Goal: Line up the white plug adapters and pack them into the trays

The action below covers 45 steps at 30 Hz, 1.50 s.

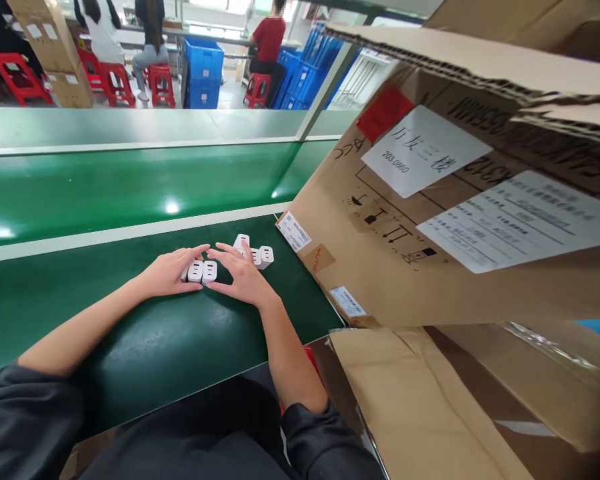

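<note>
White blocks with slots in their faces, which look like USB chargers [209,271], stand side by side on the green work surface [180,340]. My left hand [169,273] curves around the left end of this row, its thumb along the near side and its fingers along the far side. From the other end, my right hand [245,277] straddles the row, thumb tip at the near edge and forefinger at the far edge. Several more white chargers [267,256] sit just beyond my right hand, partly hidden by its fingers.
A large open cardboard box [340,247] leans over the right side of the surface, with another carton [410,393] below it. A pale rail [105,233] runs along the far side. Beyond are seated people, red stools [257,90] and blue crates [203,70].
</note>
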Motion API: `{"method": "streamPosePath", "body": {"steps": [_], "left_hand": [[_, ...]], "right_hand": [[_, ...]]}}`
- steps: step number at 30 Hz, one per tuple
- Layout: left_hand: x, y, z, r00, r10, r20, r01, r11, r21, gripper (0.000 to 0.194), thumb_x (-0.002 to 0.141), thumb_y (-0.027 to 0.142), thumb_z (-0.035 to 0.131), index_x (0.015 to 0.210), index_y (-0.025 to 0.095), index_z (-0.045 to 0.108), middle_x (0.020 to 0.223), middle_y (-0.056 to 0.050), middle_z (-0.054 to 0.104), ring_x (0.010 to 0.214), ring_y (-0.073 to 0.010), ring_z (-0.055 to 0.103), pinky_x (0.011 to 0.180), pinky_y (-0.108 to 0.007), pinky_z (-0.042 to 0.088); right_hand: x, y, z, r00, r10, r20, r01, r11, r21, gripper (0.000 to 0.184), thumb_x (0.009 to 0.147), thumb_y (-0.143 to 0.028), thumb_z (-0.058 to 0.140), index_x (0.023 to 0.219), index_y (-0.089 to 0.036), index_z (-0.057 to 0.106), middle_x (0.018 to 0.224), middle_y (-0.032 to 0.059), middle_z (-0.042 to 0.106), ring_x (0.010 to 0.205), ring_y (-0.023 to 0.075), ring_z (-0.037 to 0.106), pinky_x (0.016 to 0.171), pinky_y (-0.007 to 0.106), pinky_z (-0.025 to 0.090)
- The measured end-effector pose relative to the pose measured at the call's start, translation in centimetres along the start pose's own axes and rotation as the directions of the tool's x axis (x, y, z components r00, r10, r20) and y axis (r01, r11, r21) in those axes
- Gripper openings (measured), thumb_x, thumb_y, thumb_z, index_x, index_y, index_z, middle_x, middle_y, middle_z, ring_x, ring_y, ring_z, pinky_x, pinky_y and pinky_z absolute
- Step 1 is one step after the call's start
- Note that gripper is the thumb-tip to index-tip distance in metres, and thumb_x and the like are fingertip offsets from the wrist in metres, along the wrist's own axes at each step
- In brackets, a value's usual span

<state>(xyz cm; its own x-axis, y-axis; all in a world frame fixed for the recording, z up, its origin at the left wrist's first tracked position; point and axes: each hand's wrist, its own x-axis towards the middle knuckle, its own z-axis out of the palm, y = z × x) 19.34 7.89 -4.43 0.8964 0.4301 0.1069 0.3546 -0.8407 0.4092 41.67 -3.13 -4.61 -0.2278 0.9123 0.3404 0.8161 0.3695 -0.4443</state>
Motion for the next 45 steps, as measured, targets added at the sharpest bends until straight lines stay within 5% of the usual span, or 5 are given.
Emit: {"method": "streamPosePath", "body": {"steps": [5, 10, 19, 25, 45], "left_hand": [[-0.1, 1.4, 0.6, 0.997, 0.002, -0.075, 0.008, 0.991, 0.137, 0.076, 0.088, 0.063, 0.057, 0.148, 0.019, 0.039, 0.127, -0.011, 0.065, 0.113, -0.0276, 0.063, 0.089, -0.039, 0.053], [0.3, 0.9, 1.7, 0.99, 0.032, -0.139, -0.011, 0.989, 0.149, 0.055, 0.091, 0.064, 0.053, 0.123, 0.02, 0.064, 0.109, -0.008, 0.073, 0.096, -0.0243, 0.069, 0.076, -0.034, 0.053], [0.0, 1.3, 1.4, 0.989, 0.008, -0.147, 0.015, 0.988, 0.152, 0.055, 0.091, 0.063, 0.052, 0.122, 0.019, 0.064, 0.103, -0.007, 0.073, 0.092, -0.0245, 0.069, 0.074, -0.036, 0.053], [0.0, 1.8, 1.4, 0.989, 0.052, -0.137, -0.022, 0.977, 0.213, 0.058, 0.092, 0.06, 0.052, 0.129, 0.017, 0.06, 0.117, -0.011, 0.07, 0.104, -0.0276, 0.066, 0.083, -0.041, 0.052], [0.1, 2.4, 1.4, 0.994, 0.08, -0.072, -0.053, 0.946, 0.321, 0.065, 0.095, 0.069, 0.036, 0.134, 0.022, 0.058, 0.108, -0.009, 0.072, 0.09, -0.0236, 0.066, 0.074, -0.036, 0.043]], "right_hand": [[-0.9, 1.8, -2.2, 0.959, 0.198, -0.204, -0.219, 0.972, -0.084, 0.044, 0.089, -0.033, 0.061, 0.132, -0.023, 0.057, 0.14, 0.0099, 0.056, 0.141, 0.0293, 0.041, 0.121, 0.059, 0.017], [-1.0, 2.4, -1.5, 0.954, 0.257, -0.153, -0.281, 0.945, -0.168, 0.026, 0.09, -0.031, 0.062, 0.114, -0.025, 0.068, 0.144, 0.0086, 0.053, 0.143, 0.0313, 0.037, 0.118, 0.06, 0.018], [-0.5, -0.3, -0.9, 0.969, 0.172, -0.178, -0.202, 0.965, -0.165, 0.032, 0.086, -0.054, 0.068, 0.092, -0.023, 0.066, 0.118, 0.0084, 0.068, 0.123, 0.03, 0.052, 0.104, 0.047, 0.03], [-0.7, -0.8, -1.9, 0.983, 0.162, -0.085, -0.163, 0.986, -0.014, 0.029, 0.089, -0.029, 0.064, 0.116, -0.021, 0.066, 0.074, -0.001, 0.069, 0.089, 0.0221, 0.062, 0.09, 0.04, 0.034], [0.0, -0.9, -0.3, 0.991, 0.131, 0.008, -0.131, 0.991, 0.039, 0.019, 0.094, -0.019, 0.05, 0.097, -0.018, 0.069, 0.082, 0.0026, 0.072, 0.075, 0.018, 0.063, 0.081, 0.035, 0.042]]}}
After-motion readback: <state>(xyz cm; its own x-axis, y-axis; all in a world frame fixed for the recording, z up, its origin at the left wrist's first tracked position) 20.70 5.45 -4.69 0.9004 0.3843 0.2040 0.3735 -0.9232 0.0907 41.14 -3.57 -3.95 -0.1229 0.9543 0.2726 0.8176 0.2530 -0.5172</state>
